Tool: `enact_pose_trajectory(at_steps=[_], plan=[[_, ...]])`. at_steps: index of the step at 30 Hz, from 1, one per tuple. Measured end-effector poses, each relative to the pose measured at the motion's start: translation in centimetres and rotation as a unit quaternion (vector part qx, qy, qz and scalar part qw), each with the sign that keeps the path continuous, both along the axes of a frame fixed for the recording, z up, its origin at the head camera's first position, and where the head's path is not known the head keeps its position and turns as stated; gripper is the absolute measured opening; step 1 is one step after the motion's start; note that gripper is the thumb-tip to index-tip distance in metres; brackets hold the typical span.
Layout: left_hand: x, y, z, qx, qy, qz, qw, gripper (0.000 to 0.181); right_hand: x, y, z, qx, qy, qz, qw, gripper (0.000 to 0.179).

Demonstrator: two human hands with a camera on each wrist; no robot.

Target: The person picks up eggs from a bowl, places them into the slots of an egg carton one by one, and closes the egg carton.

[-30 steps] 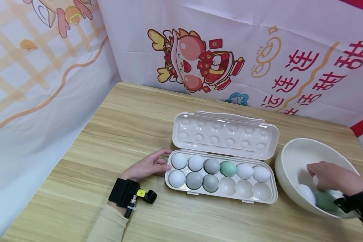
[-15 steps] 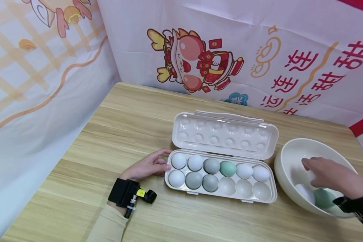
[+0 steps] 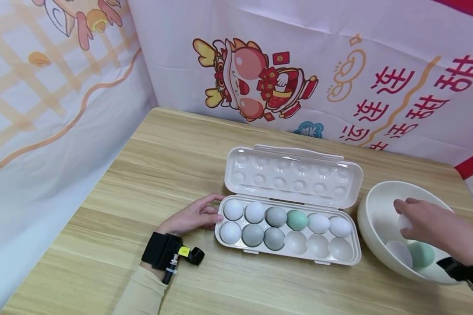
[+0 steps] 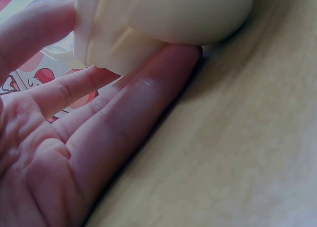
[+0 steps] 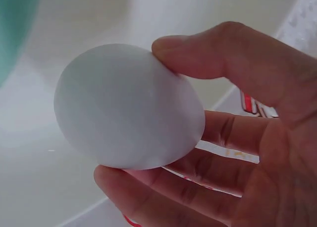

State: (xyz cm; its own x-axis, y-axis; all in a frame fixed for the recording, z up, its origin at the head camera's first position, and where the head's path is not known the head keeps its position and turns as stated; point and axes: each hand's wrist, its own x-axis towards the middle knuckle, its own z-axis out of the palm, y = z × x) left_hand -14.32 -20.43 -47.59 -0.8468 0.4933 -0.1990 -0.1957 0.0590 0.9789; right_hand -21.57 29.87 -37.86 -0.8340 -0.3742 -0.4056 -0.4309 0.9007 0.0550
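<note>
One pinched egg (image 5: 129, 106), now higher

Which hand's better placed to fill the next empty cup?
Likely the right hand: it holds a white egg near the end with empty cups; the left hand holds the other end of the egg box.

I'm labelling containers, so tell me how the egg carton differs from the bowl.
The egg carton is long; the bowl is round. The egg carton keeps eggs in separate pockets; the bowl has them loose in one hollow. The egg carton has an open lid; the bowl shows none. Both are pale and rest on the table.
</note>
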Motion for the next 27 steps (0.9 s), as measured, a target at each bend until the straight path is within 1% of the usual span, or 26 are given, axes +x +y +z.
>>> enact_pose_trajectory(at_steps=[9,13,16,19,27], plan=[[0.0,-0.1,0.0,-0.003,-0.001,0.002,1.0,0.054,0.9,-1.3,1.2,0.005,0.021,0.009,0.9997,0.054],[0.0,0.0,0.0,-0.006,0.0,0.001,1.0,0.053,1.3,-1.7,1.4,0.002,0.051,0.026,0.9984,0.053],[0.0,0.0,0.1,-0.005,0.0,0.001,1.0,0.054,1.7,-2.1,1.6,-0.006,0.083,0.045,0.9955,0.05],[0.0,0.0,0.1,-0.003,-0.001,0.002,1.0,0.054,2.1,-2.4,1.8,-0.011,0.104,0.056,0.993,0.049],[0.0,0.0,0.1,-0.001,-0.003,0.004,1.0,0.055,2.5,-3.7,2.4,0.002,0.115,0.057,0.9917,0.056]])
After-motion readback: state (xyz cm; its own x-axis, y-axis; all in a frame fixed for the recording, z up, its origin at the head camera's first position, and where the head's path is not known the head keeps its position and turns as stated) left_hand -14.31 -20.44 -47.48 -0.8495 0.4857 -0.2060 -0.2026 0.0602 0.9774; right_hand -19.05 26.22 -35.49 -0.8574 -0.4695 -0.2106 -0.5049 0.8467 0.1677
